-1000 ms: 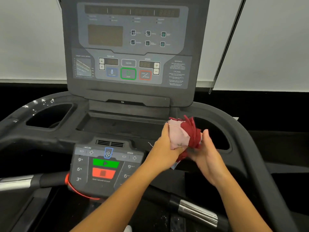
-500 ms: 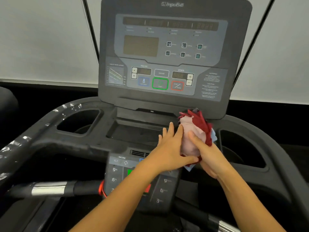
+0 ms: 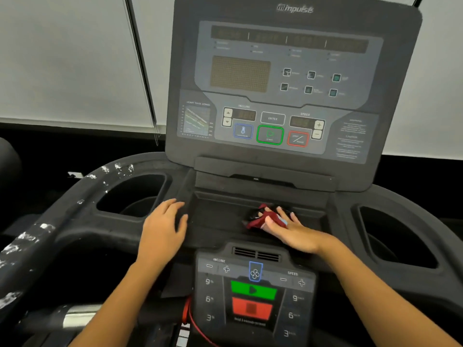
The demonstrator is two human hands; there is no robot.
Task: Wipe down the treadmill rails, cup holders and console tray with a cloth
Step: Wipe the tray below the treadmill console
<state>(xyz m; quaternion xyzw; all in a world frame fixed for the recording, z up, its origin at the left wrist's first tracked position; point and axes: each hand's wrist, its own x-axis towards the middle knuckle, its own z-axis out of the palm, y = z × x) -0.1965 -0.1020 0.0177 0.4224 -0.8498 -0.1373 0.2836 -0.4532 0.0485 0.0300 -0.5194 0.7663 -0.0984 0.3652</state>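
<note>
My right hand (image 3: 292,230) lies flat with straight fingers on the dark red cloth (image 3: 258,220), pressing it into the black console tray (image 3: 220,216). Most of the cloth is hidden under the hand. My left hand (image 3: 164,227) rests with relaxed fingers on the left edge of the tray, holding nothing. The left cup holder (image 3: 132,196) and the right cup holder (image 3: 398,236) sit on either side. The left rail (image 3: 37,236) curves down the left side and carries white smears.
The upright display console (image 3: 280,81) with its buttons rises behind the tray. A lower control panel (image 3: 253,294) with green and red buttons sits in front, and a red safety cord (image 3: 198,326) hangs at its left. A chrome handlebar (image 3: 77,318) shows at lower left.
Both hands held the bunched cloth above the tray's right side. Now the left hand has let go and moved left to the tray edge, and the right hand presses the cloth flat into the tray.
</note>
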